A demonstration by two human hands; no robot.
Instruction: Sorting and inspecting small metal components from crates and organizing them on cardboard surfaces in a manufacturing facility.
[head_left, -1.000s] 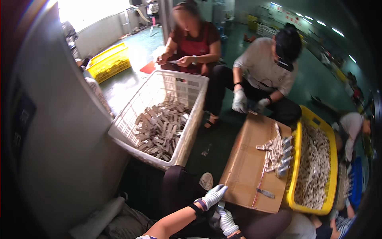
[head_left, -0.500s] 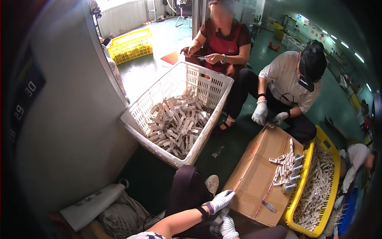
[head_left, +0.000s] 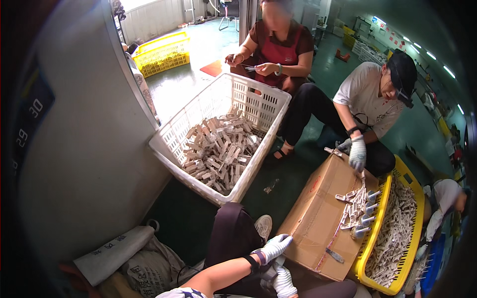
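My left hand [head_left: 273, 247], in a white glove with a dark wrist strap, reaches from the lower edge with its fingers stretched out. It almost touches the near corner of a brown cardboard box [head_left: 318, 218] and holds nothing I can see. My right hand [head_left: 284, 281], also gloved, is curled just below the left one, over my dark trouser leg [head_left: 231, 236]. Whether it holds something is hidden. Small pale metal parts [head_left: 357, 207] lie in a row on the box's far side.
A white plastic crate [head_left: 258, 107] of pale parts stands ahead on the green floor. A yellow crate [head_left: 370, 248] of parts sits right of the box. Two seated people work behind, one gloved hand [head_left: 357, 154] on the box. A grey wall and sacks [head_left: 144, 268] are left.
The view has swung down and right, so the white crate and box sit closer to centre. My gloved hands stay low by the box's near corner.
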